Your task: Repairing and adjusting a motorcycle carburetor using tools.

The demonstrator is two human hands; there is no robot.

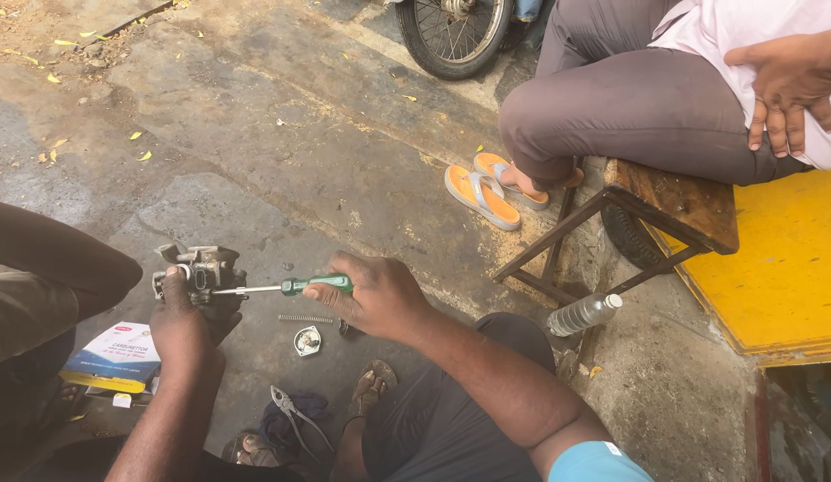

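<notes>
Carburetor gripped in left hand, right hand holding green-handled screwdriver (tip against it).

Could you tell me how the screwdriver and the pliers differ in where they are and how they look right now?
The screwdriver is held level in the right hand, its tip at the metal carburettor gripped by the left hand; the pliers lie untouched on a dark cloth on the ground. The screwdriver has a green handle; the pliers are bare grey metal, jaws apart. Both are hand tools.

Left hand around carburettor; right hand on green-handled screwdriver
</notes>
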